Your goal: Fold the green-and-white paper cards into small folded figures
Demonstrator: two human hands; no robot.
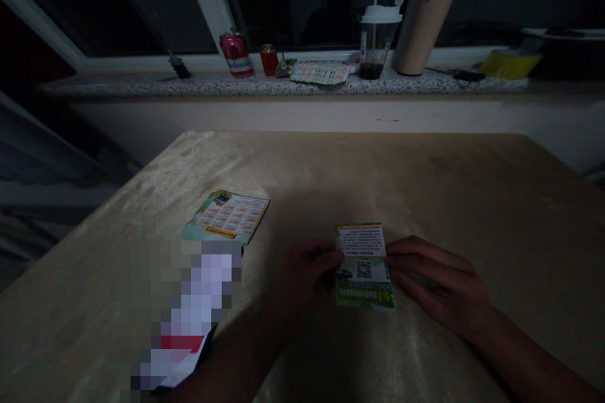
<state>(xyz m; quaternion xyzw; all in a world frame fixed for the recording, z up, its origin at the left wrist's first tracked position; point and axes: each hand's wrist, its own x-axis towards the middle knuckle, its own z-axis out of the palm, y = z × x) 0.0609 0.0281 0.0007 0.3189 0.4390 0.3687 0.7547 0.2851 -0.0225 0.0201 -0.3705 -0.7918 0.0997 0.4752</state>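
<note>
A small green and white card (363,264) with a QR code lies on the tan table (425,189) in front of me. My left hand (302,277) pinches the card's left edge with curled fingers. My right hand (435,283) pinches the right edge, its fingers lying along the card. A second printed card (229,217), orange and green, lies flat on the table to the left of my hands, apart from them.
A blurred-out patch (189,308) covers something beside the second card. On the stone sill at the back stand a red can (236,55), a small red cup (269,60), printed sheets (320,72), a lidded drink cup (377,44) and a cardboard tube (428,12).
</note>
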